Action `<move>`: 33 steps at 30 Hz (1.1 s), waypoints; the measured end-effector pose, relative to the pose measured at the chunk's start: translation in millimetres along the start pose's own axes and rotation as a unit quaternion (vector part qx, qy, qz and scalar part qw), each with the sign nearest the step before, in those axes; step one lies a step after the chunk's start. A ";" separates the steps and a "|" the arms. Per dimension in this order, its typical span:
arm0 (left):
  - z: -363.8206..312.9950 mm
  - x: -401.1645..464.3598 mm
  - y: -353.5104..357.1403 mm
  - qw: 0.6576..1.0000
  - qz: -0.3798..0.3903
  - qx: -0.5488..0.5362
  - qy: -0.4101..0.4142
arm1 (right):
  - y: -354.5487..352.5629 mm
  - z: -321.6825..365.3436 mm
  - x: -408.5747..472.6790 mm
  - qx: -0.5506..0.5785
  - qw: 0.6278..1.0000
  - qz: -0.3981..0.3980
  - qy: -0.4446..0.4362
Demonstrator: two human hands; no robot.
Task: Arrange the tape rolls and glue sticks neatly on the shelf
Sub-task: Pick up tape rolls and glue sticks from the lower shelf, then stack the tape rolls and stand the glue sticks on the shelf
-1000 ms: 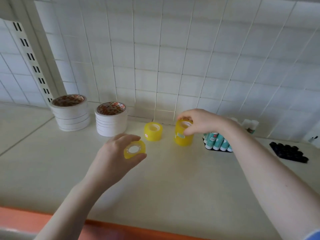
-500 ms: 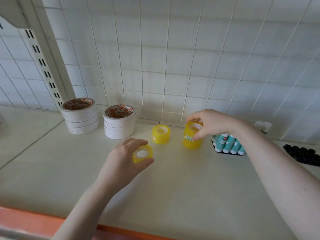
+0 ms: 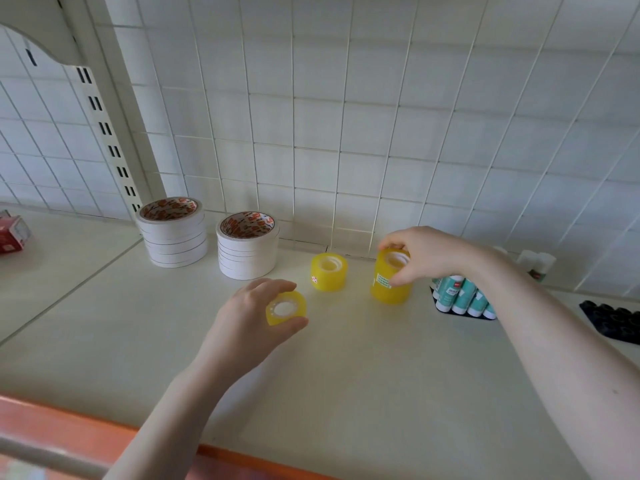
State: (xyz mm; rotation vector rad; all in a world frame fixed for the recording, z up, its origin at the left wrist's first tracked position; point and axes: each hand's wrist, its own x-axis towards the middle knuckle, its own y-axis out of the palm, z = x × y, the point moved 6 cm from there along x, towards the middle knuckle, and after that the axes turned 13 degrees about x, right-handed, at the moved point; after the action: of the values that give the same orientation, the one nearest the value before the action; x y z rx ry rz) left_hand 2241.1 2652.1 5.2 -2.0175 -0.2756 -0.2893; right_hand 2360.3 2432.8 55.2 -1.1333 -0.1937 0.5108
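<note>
**Tape rolls and glue sticks: arrangement partly complete**

Tape rolls stood along the back of the shelf [image 3: 346, 368], near the tiled wall. Two stacks of white tape rolls, the left stack [image 3: 172, 233] and the right stack [image 3: 248, 245], stood side by side at the left. A short stack of yellow tape rolls [image 3: 328, 271] stood apart to their right. A taller yellow stack [image 3: 390, 276] stood further right, close to the glue sticks [image 3: 462, 299], which lay grouped on a dark tray. A second dark tray [image 3: 613, 319] sat at the far right; its contents could not be identified.

Judged from this layout, the white rolls were already placed. The yellow rolls remained in progress: one loose roll was not yet stacked, and the two yellow stacks differed in height.

Grip status:
- The left hand [image 3: 249, 317] held a single yellow tape roll [image 3: 286, 308] above the shelf, fingers and thumb curled around its rim.
- The right hand [image 3: 426, 254] was closed on the top of the taller yellow stack, fingertips pinching its upper roll from above.
</note>
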 end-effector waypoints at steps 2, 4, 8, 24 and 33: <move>0.3 -0.3 -1.9 1.000 -0.003 0.001 -0.004 | 1.6 -1.0 0.7 -0.010 1.000 0.002 -0.001; -0.1 -0.1 -5.1 1.000 -0.011 0.000 -0.006 | 3.8 -1.4 0.8 -0.022 1.000 0.003 -0.004; 2.0 -1.4 -15.3 1.000 -0.027 0.003 -0.014 | 7.6 0.9 -2.1 -0.029 0.999 -0.002 -0.015; -18.5 32.3 -26.9 0.999 -0.013 0.015 0.048 | 17.1 36.1 -77.5 -0.055 0.972 -0.214 -0.081; -45.0 75.1 10.2 0.997 0.034 0.031 0.062 | 60.5 11.7 -102.1 -0.111 0.980 -0.165 -0.032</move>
State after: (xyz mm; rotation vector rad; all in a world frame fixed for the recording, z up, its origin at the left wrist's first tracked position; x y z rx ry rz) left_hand 2311.6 2612.5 40.4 -1.9351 -0.1353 -0.3578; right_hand 2249.3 2412.7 16.6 -1.2720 -0.4949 0.2336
